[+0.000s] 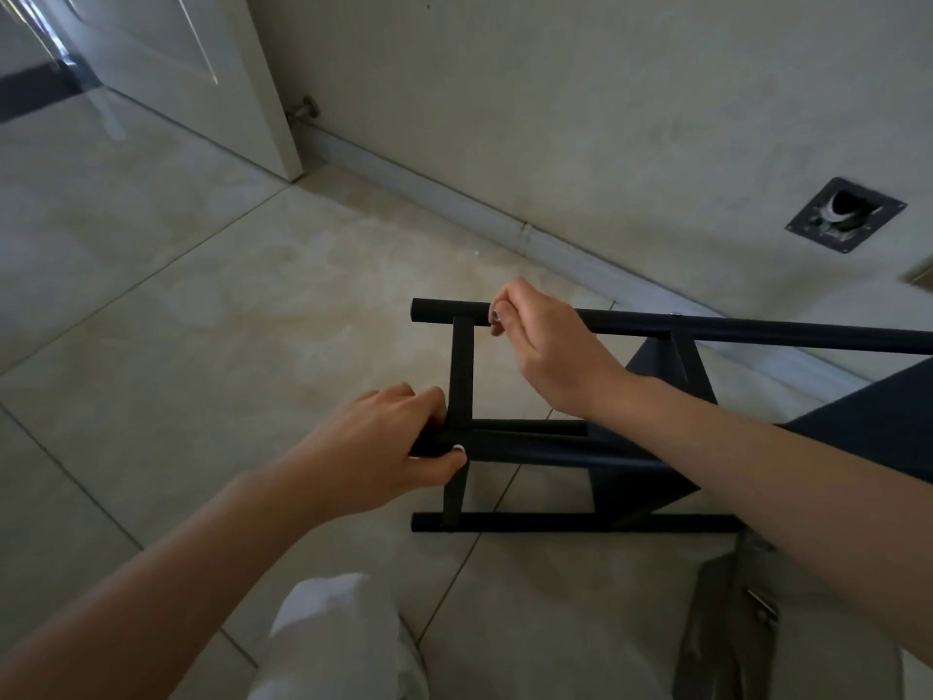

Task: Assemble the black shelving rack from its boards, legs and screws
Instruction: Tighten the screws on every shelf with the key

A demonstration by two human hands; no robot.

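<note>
The black shelving rack [570,521] lies on its side on the tiled floor, its round legs running left to right and thin crossbars joining them. My left hand [389,449] grips the end of the middle leg where a crossbar [462,373] meets it. My right hand [545,341] is at the far upper leg [757,331], its fingertips pinching a small metal screw [496,315] against the tube. A dark shelf board [651,477] sits inside the frame under my right forearm.
A wall with a skirting board [530,240] runs close behind the rack. An open white door [202,68] stands at the upper left. A clear plastic bag [732,629] lies on the floor at the lower right. My white-trousered knee [338,644] is at the bottom.
</note>
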